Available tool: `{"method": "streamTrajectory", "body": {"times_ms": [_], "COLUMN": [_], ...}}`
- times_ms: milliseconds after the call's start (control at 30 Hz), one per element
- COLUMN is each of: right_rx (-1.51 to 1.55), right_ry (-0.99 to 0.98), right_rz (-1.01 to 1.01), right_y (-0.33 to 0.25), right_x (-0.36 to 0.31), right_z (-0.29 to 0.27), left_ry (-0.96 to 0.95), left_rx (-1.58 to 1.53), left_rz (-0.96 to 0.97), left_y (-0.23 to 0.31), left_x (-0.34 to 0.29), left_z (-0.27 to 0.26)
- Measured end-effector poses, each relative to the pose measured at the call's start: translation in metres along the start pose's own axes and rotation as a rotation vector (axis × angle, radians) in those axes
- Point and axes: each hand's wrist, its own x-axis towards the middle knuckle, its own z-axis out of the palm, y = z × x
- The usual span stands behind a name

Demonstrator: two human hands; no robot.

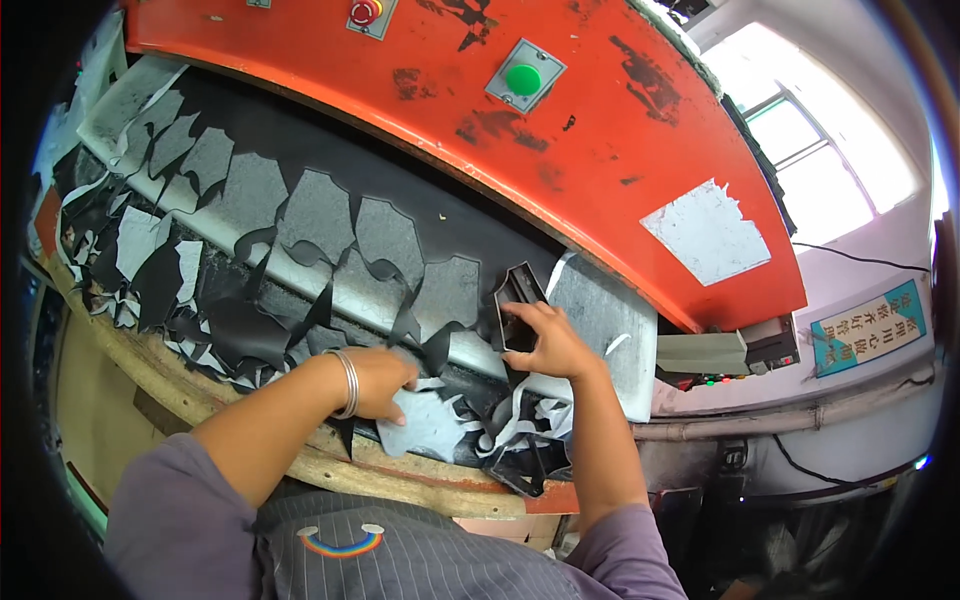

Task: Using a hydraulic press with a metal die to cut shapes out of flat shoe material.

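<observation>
My right hand [546, 342] grips a dark metal cutting die [519, 290], an open-framed shape standing at the right end of the black sheet [440, 225]. Its fingers reach over the die's rim and the thumb presses its near side. My left hand [376, 384], with bangles at the wrist, is closed at the edge of a pale cut piece [425, 428] by the front of the bench. Its fingertips are partly blurred. Between the hands, ragged black offcuts [436, 350] hang from the sheet around holes that show the grey bed [390, 235].
An orange-red press beam [600, 130] with a green button [523, 80] and a red knob [366, 12] spans the back. Black and white scraps [245, 325] fill the near trough at left. More scraps [520, 425] lie near right. A worn wooden edge [400, 480] runs along the front.
</observation>
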Motion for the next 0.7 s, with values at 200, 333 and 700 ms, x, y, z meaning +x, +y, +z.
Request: {"method": "streamTrajectory", "body": {"times_ms": [200,333,700], "right_rx": [-0.119,-0.089,0.142], "right_ry": [0.038,0.290,0.497], "right_rz": [-0.126,-0.052,0.238], "right_y": [0.011,0.025,0.057], "right_x": [0.006,-0.016,-0.034], "right_z": [0.007,0.038,0.079], "left_ry": [0.555,0.729,0.757], "left_rx": [-0.269,-0.273,-0.095], "left_rz": [-0.040,-0.109,-0.138], "left_y": [0.003,-0.009,0.004], "left_x": [0.049,0.096,0.116], "left_z": [-0.017,0.003,0.009]}}
